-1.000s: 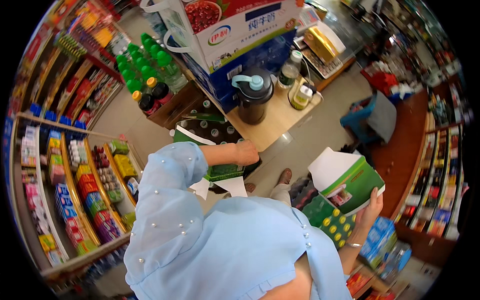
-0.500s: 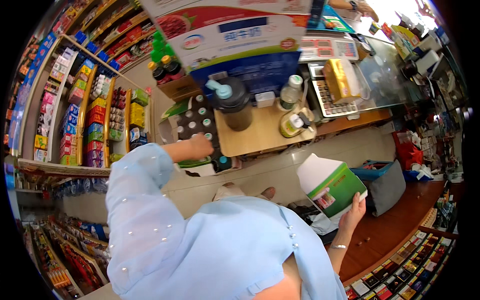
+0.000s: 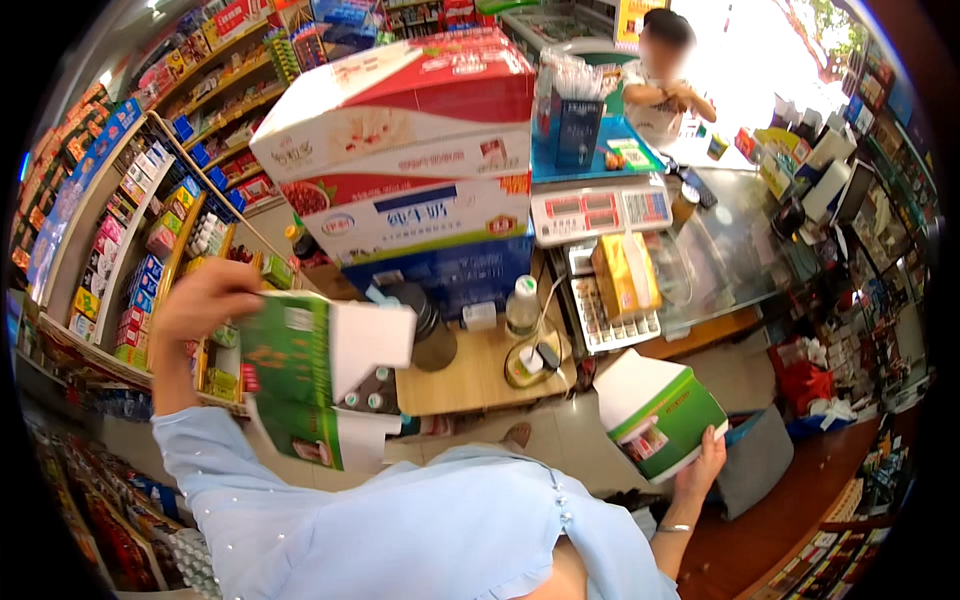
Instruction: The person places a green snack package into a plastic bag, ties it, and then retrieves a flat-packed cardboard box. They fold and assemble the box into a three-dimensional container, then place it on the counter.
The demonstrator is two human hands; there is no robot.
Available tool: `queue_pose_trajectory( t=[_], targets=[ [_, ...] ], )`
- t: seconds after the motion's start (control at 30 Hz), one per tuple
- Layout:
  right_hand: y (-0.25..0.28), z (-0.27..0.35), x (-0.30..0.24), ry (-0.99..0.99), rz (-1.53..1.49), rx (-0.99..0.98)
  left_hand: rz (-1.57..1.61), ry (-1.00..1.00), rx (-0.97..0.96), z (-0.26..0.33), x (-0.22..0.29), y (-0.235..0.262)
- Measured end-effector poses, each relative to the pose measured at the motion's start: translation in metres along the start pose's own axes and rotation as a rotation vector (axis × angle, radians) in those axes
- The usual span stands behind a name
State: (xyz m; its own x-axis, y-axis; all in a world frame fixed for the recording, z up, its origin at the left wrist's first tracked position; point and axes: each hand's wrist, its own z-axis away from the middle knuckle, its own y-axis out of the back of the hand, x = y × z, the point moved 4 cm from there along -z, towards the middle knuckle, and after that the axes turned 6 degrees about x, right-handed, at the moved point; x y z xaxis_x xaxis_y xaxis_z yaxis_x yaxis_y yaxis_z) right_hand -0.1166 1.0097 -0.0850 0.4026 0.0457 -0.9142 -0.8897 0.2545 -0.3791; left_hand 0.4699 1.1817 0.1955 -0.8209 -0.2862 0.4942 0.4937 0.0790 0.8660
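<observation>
— Cartons in both hands? Which step was that?

— Carrying, I judged. The right hand (image 3: 700, 468) had its fingers curled under a green-and-white carton (image 3: 660, 412), low at the person's right side. The left hand (image 3: 200, 300) gripped the top of a second green-and-white carton (image 3: 310, 380), raised before the snack shelves (image 3: 130, 260).

— And beyond them?

— A wooden counter (image 3: 470, 375) with a dark jug (image 3: 430, 325), then stacked red-and-white boxes (image 3: 400, 130). A next move would probably call for a free spot for them.

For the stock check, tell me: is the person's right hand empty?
No: the right hand grips a green and white cardboard carton from below, while the left hand holds another one.
</observation>
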Motion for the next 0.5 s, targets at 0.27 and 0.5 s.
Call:
queue_pose_trajectory(
  t=[0.27, 0.5],
  targets=[
    [-0.011, -0.1, -0.026, 0.002, -0.02, 0.018, 0.875, -0.318, 0.866, 0.033, -0.042, 0.19],
    [-0.04, -0.166, -0.022, 0.025, -0.029, -0.127, 1.055, -0.233, 0.902, -0.121, 0.039, 0.22]
  ],
)
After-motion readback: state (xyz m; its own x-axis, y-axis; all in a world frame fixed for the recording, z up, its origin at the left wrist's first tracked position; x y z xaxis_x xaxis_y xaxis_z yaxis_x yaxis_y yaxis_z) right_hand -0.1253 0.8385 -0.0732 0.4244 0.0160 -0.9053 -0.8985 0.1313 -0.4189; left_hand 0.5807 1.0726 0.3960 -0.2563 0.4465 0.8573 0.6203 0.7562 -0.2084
